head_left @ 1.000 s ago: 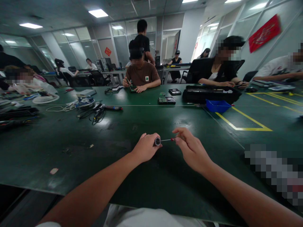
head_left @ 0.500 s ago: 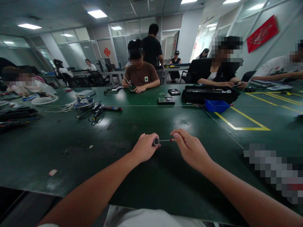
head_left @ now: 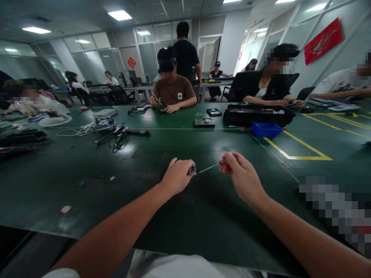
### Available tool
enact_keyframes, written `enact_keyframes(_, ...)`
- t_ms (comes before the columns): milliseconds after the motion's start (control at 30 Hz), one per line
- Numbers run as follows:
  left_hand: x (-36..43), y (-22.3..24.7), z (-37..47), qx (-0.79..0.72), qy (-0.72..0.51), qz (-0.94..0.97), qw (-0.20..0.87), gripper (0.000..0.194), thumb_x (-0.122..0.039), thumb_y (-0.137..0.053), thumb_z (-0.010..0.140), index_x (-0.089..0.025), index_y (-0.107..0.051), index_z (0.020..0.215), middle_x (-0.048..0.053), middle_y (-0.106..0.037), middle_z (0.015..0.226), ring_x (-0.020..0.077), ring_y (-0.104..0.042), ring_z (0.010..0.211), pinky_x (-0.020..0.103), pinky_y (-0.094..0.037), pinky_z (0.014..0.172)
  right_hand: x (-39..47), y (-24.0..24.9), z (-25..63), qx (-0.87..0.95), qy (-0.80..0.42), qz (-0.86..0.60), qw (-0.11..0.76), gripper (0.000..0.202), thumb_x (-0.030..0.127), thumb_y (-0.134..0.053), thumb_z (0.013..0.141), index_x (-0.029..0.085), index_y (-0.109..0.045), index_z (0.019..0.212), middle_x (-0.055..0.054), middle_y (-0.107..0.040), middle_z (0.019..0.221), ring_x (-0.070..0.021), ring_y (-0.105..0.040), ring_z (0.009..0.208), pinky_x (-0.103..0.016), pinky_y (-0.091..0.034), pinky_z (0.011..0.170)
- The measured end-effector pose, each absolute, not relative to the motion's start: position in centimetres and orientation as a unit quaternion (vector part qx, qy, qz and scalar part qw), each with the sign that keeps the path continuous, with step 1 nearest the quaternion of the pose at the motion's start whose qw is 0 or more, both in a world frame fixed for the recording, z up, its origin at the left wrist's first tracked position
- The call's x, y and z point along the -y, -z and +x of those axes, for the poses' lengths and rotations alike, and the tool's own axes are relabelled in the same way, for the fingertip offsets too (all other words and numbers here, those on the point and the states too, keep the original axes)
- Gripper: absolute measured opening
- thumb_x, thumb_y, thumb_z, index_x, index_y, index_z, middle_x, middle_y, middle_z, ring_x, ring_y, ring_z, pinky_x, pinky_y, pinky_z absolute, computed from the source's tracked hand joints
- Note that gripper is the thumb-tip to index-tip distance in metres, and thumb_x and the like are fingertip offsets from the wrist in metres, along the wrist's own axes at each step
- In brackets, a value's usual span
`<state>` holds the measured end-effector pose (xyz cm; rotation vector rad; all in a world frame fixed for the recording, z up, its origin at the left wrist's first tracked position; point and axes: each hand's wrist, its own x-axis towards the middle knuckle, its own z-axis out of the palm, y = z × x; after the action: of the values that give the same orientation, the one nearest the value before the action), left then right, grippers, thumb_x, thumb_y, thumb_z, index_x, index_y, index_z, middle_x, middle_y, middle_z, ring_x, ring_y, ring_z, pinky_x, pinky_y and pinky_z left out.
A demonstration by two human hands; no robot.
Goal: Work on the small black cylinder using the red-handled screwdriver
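My left hand [head_left: 179, 175] is wrapped round a dark cylindrical object [head_left: 191, 169] whose round, hollow-looking end faces me. My right hand [head_left: 240, 172] pinches the handle end of a thin screwdriver; the handle is mostly hidden by the fingers. The metal shaft [head_left: 209, 167] slants down to the left, its tip close beside the cylinder's end. Whether tip and cylinder touch cannot be made out. Both hands are above the green table [head_left: 185, 224].
Ahead lie a tangle of black cables [head_left: 116, 141], a circuit-board device [head_left: 204, 122], a black drive [head_left: 213, 112], a blue tray [head_left: 266, 130] and a long black casing [head_left: 257, 116]. Several people sit around; one in brown [head_left: 174, 92] works opposite.
My right hand has moved right and slightly up, drawing the screwdriver away from the cylinder and tilting its shaft. My left hand keeps its hold almost in place.
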<state>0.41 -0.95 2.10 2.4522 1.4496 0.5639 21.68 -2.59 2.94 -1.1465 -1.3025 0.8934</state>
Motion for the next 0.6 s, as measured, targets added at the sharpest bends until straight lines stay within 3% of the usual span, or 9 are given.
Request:
enact_keyframes(133,0.8,-1.8,0.2,-0.501,-0.181,0.833,0.151,0.011,-0.029,-0.063,0.091,-0.022,-0.059,0.098,0.001,-0.067,0.096,0.0232,-0.061,0.100,0.056,-0.028,0.114,3.1,-3.2,21.6,0.629,-0.304,-0.490,0.521,0.026,0.046,-0.049,0.098,0.022,-0.059,0.094,-0.002,-0.061,0.078,-0.0180,-0.060,0.073,-0.035,-0.048,0.072)
enact_keyframes(400,1.3,-2.0,0.6,-0.491,-0.197,0.831,0.172,0.011,-0.028,-0.064,0.090,-0.022,-0.058,0.097,0.000,-0.068,0.097,0.0223,-0.062,0.099,0.058,-0.027,0.114,3.8,-3.0,21.0,0.664,-0.307,-0.471,0.493,0.024,0.044,-0.048,0.099,0.022,-0.059,0.099,-0.002,-0.063,0.084,-0.0178,-0.062,0.078,-0.035,-0.048,0.074)
enact_keyframes(600,1.3,-2.0,0.5,-0.497,-0.213,0.818,0.199,0.010,-0.029,-0.065,0.090,-0.023,-0.058,0.094,-0.001,-0.067,0.089,0.0222,-0.062,0.093,0.055,-0.033,0.108,3.9,-3.6,21.1,0.669,-0.299,-0.493,0.468,0.025,0.044,-0.054,0.096,0.021,-0.063,0.095,-0.003,-0.066,0.080,-0.0184,-0.064,0.075,-0.035,-0.050,0.072)
